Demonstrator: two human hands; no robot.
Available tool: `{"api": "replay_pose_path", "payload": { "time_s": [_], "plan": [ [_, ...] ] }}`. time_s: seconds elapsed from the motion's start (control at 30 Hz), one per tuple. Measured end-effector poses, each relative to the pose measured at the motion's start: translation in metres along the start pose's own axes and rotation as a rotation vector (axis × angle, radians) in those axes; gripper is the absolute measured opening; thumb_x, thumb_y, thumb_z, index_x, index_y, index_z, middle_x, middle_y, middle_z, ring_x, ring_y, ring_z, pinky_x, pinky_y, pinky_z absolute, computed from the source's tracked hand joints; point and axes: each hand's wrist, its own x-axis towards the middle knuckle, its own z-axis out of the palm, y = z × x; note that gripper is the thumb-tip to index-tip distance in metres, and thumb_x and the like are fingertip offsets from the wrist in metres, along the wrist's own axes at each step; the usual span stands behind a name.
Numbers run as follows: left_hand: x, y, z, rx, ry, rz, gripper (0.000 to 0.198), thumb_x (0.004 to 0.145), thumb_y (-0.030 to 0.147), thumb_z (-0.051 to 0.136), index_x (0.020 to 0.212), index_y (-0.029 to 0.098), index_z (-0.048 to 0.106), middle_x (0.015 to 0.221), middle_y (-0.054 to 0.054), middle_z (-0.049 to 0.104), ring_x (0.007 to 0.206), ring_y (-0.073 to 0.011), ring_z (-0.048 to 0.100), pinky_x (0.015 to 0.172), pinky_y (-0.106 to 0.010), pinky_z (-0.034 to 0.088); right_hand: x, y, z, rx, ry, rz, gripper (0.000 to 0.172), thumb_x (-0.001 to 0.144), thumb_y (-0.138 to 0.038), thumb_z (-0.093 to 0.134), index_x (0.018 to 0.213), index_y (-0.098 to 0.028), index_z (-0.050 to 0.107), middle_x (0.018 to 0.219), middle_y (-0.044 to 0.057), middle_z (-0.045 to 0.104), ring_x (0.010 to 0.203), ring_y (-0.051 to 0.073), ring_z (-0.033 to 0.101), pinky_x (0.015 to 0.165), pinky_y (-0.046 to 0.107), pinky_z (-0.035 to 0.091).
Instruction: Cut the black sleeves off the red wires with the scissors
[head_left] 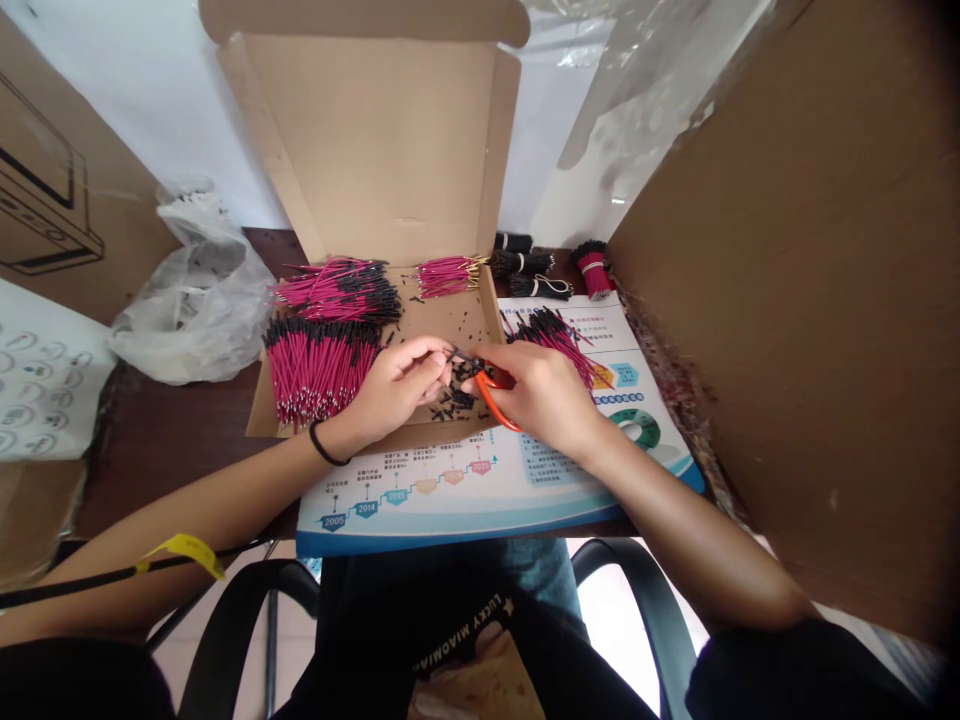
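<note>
My right hand [546, 392] is closed around the orange-handled scissors [495, 402], whose dark blades point left. Touching or nearly touching the blade tips, my left hand [405, 388] has its thumb and fingertips pinched together. What it pinches is too small to make out. Both hands are over the front of an open cardboard box [367, 130]. Small black tube pieces [454, 400] lie scattered under the blades. Left of my left hand, inside the box, are two piles of magenta wires with black ends, a front pile [319, 370] and a back pile [337, 290].
A smaller wire bunch [451, 277] lies at the box's back. Loose wires [559, 340] rest on a printed sheet [465, 505] at right. Banded black bundles [540, 287] and a magenta bundle [594, 270] stand behind. A plastic bag [199, 300] is left; a large carton [810, 300] walls the right.
</note>
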Motion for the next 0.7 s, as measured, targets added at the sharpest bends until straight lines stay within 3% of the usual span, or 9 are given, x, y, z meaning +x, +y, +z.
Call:
{"api": "replay_pose_path", "payload": {
  "time_s": [0.2, 0.4, 0.53, 0.7],
  "plan": [
    [0.001, 0.0, -0.001, 0.067, 0.048, 0.007, 0.017, 0.079, 0.033, 0.065, 0.085, 0.019, 0.057, 0.062, 0.003, 0.055, 0.044, -0.0053, 0.041, 0.04, -0.02, 0.033, -0.001, -0.004, 0.001, -0.057, 0.014, 0.01, 0.032, 0.086, -0.043, 0.055, 0.098, -0.018, 0.072, 0.071, 0.004, 0.066, 0.061, 0.013, 0.054, 0.058, 0.027, 0.037],
    [0.0, 0.003, 0.001, 0.34, 0.21, 0.103, 0.014, 0.078, 0.029, 0.065, 0.076, 0.017, 0.058, 0.057, 0.002, 0.057, 0.044, -0.0058, 0.047, 0.04, -0.018, 0.037, -0.002, -0.008, 0.003, -0.12, 0.005, 0.013, 0.037, 0.088, -0.047, 0.05, 0.097, -0.018, 0.071, 0.073, 0.006, 0.068, 0.064, 0.015, 0.057, 0.058, 0.028, 0.036],
    [-0.004, 0.004, 0.003, 0.451, 0.32, 0.193, 0.013, 0.078, 0.029, 0.065, 0.077, 0.016, 0.061, 0.064, 0.0, 0.063, 0.055, -0.0087, 0.059, 0.047, -0.018, 0.045, -0.001, -0.013, 0.005, -0.1, 0.011, 0.018, 0.036, 0.086, -0.048, 0.052, 0.093, -0.018, 0.071, 0.07, 0.005, 0.066, 0.06, 0.014, 0.055, 0.057, 0.028, 0.035],
    [-0.006, 0.008, 0.002, 0.442, 0.294, 0.227, 0.016, 0.082, 0.031, 0.063, 0.076, 0.016, 0.061, 0.057, 0.002, 0.06, 0.046, -0.0065, 0.054, 0.044, -0.018, 0.044, 0.0, -0.012, 0.009, -0.065, 0.031, -0.013, 0.036, 0.087, -0.047, 0.053, 0.095, -0.017, 0.071, 0.066, 0.005, 0.065, 0.055, 0.013, 0.053, 0.054, 0.028, 0.035]
  ]
}}
